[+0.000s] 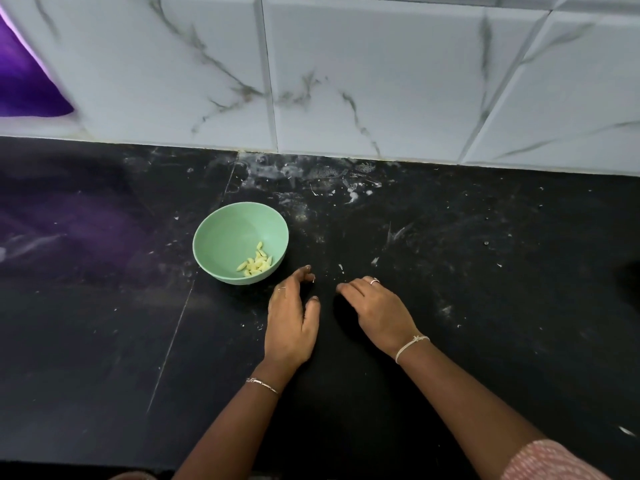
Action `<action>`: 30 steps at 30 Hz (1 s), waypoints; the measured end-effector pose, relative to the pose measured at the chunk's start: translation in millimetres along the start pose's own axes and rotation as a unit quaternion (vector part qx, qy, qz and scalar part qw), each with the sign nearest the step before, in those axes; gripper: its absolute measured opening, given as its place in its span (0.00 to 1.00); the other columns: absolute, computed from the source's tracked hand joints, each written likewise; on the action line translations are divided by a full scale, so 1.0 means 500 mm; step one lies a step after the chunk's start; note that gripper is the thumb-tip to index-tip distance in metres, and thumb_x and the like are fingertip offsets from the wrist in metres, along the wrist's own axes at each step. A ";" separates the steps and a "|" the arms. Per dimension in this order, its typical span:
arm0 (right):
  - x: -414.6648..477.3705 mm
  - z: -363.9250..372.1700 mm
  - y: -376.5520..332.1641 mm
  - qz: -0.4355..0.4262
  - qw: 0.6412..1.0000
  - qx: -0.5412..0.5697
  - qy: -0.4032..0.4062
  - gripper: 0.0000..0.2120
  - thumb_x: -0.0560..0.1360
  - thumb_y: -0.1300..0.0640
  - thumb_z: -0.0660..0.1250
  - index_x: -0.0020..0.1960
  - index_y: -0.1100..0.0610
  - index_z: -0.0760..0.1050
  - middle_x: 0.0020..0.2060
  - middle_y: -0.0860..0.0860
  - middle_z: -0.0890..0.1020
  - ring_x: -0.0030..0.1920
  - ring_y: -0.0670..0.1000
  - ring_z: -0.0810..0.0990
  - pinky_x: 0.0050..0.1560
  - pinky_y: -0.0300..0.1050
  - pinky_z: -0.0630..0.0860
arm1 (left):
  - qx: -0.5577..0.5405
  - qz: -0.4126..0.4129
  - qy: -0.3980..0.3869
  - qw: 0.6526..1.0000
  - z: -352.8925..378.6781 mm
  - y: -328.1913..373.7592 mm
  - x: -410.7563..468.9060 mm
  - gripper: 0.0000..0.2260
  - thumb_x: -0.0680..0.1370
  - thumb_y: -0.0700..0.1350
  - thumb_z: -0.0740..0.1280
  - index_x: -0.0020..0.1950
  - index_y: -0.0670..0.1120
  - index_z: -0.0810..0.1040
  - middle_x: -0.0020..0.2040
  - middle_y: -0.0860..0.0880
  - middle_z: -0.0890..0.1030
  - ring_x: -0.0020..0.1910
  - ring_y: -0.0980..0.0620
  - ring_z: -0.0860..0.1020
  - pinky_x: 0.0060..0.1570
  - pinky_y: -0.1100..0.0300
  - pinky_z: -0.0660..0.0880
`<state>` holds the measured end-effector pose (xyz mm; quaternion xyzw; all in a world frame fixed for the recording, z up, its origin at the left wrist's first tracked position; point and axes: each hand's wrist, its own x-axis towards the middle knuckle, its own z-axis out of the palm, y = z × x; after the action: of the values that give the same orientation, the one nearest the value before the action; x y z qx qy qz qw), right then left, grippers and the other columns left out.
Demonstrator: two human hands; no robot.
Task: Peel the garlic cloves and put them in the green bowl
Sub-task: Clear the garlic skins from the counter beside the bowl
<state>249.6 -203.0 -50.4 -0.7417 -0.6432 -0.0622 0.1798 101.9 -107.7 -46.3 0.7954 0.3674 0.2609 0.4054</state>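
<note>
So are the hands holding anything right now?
Nothing that shows: the left hand and right hand rest open on the black stone counter.

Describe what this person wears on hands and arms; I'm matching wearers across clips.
Left hand: a thin ring on one finger and a slim metal chain bracelet at the wrist. Right hand: a ring, plus a white cord bracelet with a tiny star charm. A pink patterned sleeve shows on the right arm; both forearms are bare.

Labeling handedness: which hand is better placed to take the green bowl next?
Left. The left hand rests just beside the green bowl, fingertips near its rim; the right hand lies farther off, with the left between. Neither visibly holds anything.
</note>
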 end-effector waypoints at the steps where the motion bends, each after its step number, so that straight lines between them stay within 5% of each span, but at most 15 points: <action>1: 0.001 0.001 0.002 -0.008 1.000 -0.005 0.006 0.21 0.66 0.71 0.66 0.57 0.60 0.77 0.45 0.53 0.81 0.44 0.54 0.79 0.34 0.45 0.80 | -0.001 -0.002 0.000 1.000 -0.001 0.000 -0.001 0.23 0.75 0.46 0.58 0.71 0.47 0.68 0.61 0.55 0.76 0.61 0.59 0.69 0.66 0.58 0.64; 4: 0.005 0.008 0.011 -0.013 1.000 -0.010 0.022 0.19 0.67 0.72 0.67 0.56 0.59 0.78 0.45 0.52 0.81 0.44 0.52 0.79 0.38 0.45 0.80 | 0.008 -0.006 0.001 1.000 -0.001 0.000 -0.004 0.23 0.75 0.46 0.58 0.71 0.46 0.68 0.63 0.53 0.76 0.62 0.58 0.68 0.65 0.63 0.63; 7: 0.018 0.001 -0.012 0.167 0.967 0.181 0.067 0.13 0.72 0.71 0.67 0.51 0.56 0.80 0.43 0.48 0.82 0.45 0.45 0.80 0.48 0.35 0.77 | 0.031 -0.003 -0.003 1.000 0.002 -0.004 -0.002 0.24 0.74 0.46 0.58 0.71 0.45 0.69 0.65 0.51 0.74 0.64 0.57 0.68 0.65 0.65 0.61; 10: 0.038 -0.016 -0.022 0.404 0.794 0.432 0.139 0.09 0.73 0.69 0.70 0.47 0.56 0.80 0.42 0.49 0.83 0.45 0.43 0.82 0.46 0.31 0.76 | 0.080 0.015 -0.009 0.997 0.010 -0.010 0.009 0.23 0.74 0.46 0.59 0.70 0.45 0.71 0.67 0.48 0.73 0.67 0.52 0.69 0.68 0.61 0.61; 13: 0.039 -0.035 -0.010 0.492 0.612 0.585 0.202 0.08 0.73 0.70 0.71 0.48 0.59 0.79 0.43 0.53 0.84 0.44 0.46 0.84 0.45 0.35 0.79 | 0.141 0.058 -0.038 0.988 0.020 -0.009 0.031 0.21 0.78 0.43 0.62 0.71 0.44 0.71 0.70 0.47 0.71 0.69 0.49 0.68 0.71 0.58 0.61; 17: 0.032 -0.062 -0.008 0.513 0.482 0.674 0.225 0.09 0.73 0.74 0.67 0.49 0.63 0.77 0.43 0.55 0.83 0.44 0.48 0.83 0.45 0.38 0.81 | 0.207 0.108 -0.135 0.963 0.049 0.009 0.060 0.25 0.82 0.51 0.59 0.77 0.43 0.62 0.78 0.46 0.60 0.78 0.48 0.55 0.77 0.53 0.52; 21: 0.026 -0.078 -0.004 0.522 0.441 0.692 0.233 0.08 0.74 0.74 0.67 0.48 0.64 0.77 0.43 0.56 0.83 0.44 0.49 0.83 0.43 0.37 0.81 | 0.240 0.133 -0.189 0.943 0.069 0.016 0.063 0.33 0.80 0.62 0.57 0.79 0.46 0.55 0.80 0.50 0.53 0.79 0.52 0.47 0.77 0.53 0.48; 26: 0.010 -0.084 0.008 0.536 0.420 0.692 0.241 0.08 0.74 0.74 0.66 0.49 0.64 0.76 0.42 0.56 0.82 0.44 0.50 0.83 0.45 0.37 0.81 | 0.243 0.218 -0.162 0.931 0.073 0.016 0.043 0.20 0.82 0.49 0.60 0.75 0.47 0.68 0.75 0.48 0.66 0.76 0.50 0.61 0.74 0.57 0.60; 30: -0.002 -0.085 0.014 0.549 0.402 0.693 0.239 0.08 0.74 0.73 0.67 0.49 0.64 0.77 0.44 0.57 0.82 0.45 0.50 0.83 0.46 0.37 0.82 | 0.274 0.234 -0.172 0.917 0.065 0.031 0.029 0.21 0.81 0.41 0.62 0.73 0.49 0.69 0.71 0.48 0.69 0.71 0.50 0.65 0.64 0.56 0.71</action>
<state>262.2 -219.5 -12.5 -0.5118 0.1487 0.3418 0.7740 139.2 -117.1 -49.0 0.9710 0.1526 0.0970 0.1563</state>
